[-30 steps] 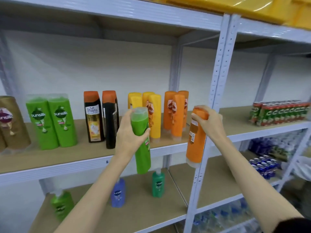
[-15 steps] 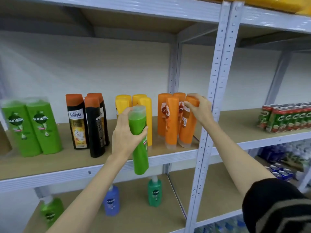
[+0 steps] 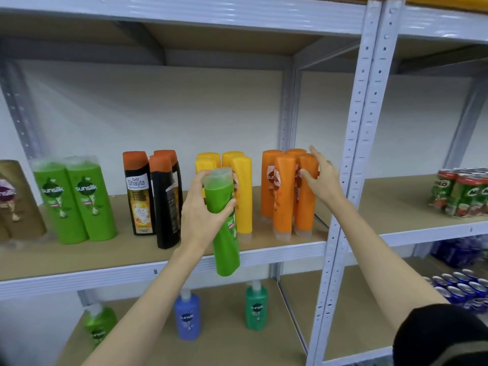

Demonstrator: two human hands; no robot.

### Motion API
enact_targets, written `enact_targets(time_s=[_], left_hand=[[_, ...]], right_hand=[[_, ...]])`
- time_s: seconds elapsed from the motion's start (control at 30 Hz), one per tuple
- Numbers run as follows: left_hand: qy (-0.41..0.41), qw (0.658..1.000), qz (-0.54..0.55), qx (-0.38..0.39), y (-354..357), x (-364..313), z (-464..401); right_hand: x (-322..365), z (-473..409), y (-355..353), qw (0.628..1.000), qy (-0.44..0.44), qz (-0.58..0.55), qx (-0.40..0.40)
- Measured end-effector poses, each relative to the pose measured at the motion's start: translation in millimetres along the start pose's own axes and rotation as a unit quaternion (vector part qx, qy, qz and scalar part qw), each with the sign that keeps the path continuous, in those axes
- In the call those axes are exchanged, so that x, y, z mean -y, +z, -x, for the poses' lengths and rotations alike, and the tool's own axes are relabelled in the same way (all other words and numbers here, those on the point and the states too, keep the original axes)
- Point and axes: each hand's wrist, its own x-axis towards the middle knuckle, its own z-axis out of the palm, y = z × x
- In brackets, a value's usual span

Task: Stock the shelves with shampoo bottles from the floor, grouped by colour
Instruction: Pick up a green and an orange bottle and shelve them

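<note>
Fingers (image 3: 314, 154) of the right hand (image 3: 320, 178) had spread off the orange bottle (image 3: 306, 194), newly shelved beneath them, while the left hand (image 3: 203, 207) still gripped the green bottle (image 3: 224, 233).

The shelf (image 3: 79, 262) carries green bottles (image 3: 75, 202), black bottles (image 3: 153, 196), yellow bottles (image 3: 241, 191) and orange bottles (image 3: 285, 191)

Milo cans (image 3: 460, 192) right shelf; blue cans (image 3: 459, 287) below.

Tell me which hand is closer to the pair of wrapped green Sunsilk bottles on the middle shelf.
The left. The left hand, gripping a green bottle, is in front of the yellow bottles, to the right of the wrapped green pair. The right hand is further right, at the orange bottles.
</note>
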Motion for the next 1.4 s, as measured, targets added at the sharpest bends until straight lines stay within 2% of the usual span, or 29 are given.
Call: enact_targets(time_s=[0.07,0.13,0.2,0.23,0.3,0.4,0.57,0.67,0.8,0.97,1.17,1.4], left_hand=[[-0.009,1.0,0.011,-0.002,-7.3,2.1,0.5],[-0.012,1.0,0.012,0.0,-16.4,3.8,1.5],[-0.004,1.0,-0.001,-0.002,-28.0,6.2,2.6],[-0.001,1.0,-0.006,-0.006,-35.3,7.8,3.0],[0.001,1.0,-0.017,-0.014,-52.0,14.0,3.9],[-0.01,0.999,-0.039,-0.036,-85.3,31.0,5.3],[-0.005,0.991,-0.108,-0.077,-159.0,60.0,1.4],[0.009,0.983,-0.156,-0.098,-198.6,72.8,-7.2],[0.002,0.974,-0.188,-0.124,-234.0,98.7,-21.7],[-0.021,0.97,-0.22,-0.101,-249.6,128.9,-44.0],[-0.052,0.969,-0.226,-0.088,-242.0,148.7,-66.0],[-0.13,0.96,-0.238,-0.069,-218.4,147.4,-69.4]], right_hand=[[3.6,8.2,2.4,1.0,0.003,0.002,-0.029],[13.0,21.7,7.0,0.995,-0.022,-0.004,-0.102],[32.0,43.7,20.1,0.978,-0.106,-0.028,-0.178],[43.7,57.9,31.7,0.971,-0.153,-0.044,-0.179],[63.9,87.9,66.0,0.969,-0.215,-0.077,-0.099],[89.6,123.2,125.3,0.968,-0.228,-0.086,0.053],[138.7,150.0,199.6,0.959,-0.218,-0.087,0.157],[164.9,162.1,235.9,0.946,-0.213,-0.041,0.239],[181.9,172.6,278.4,0.917,-0.199,0.094,0.332],[184.3,174.9,297.2,0.901,-0.183,0.191,0.343],[180.6,174.0,299.0,0.905,-0.173,0.188,0.34],[176.9,176.1,301.2,0.913,-0.167,0.178,0.326]])
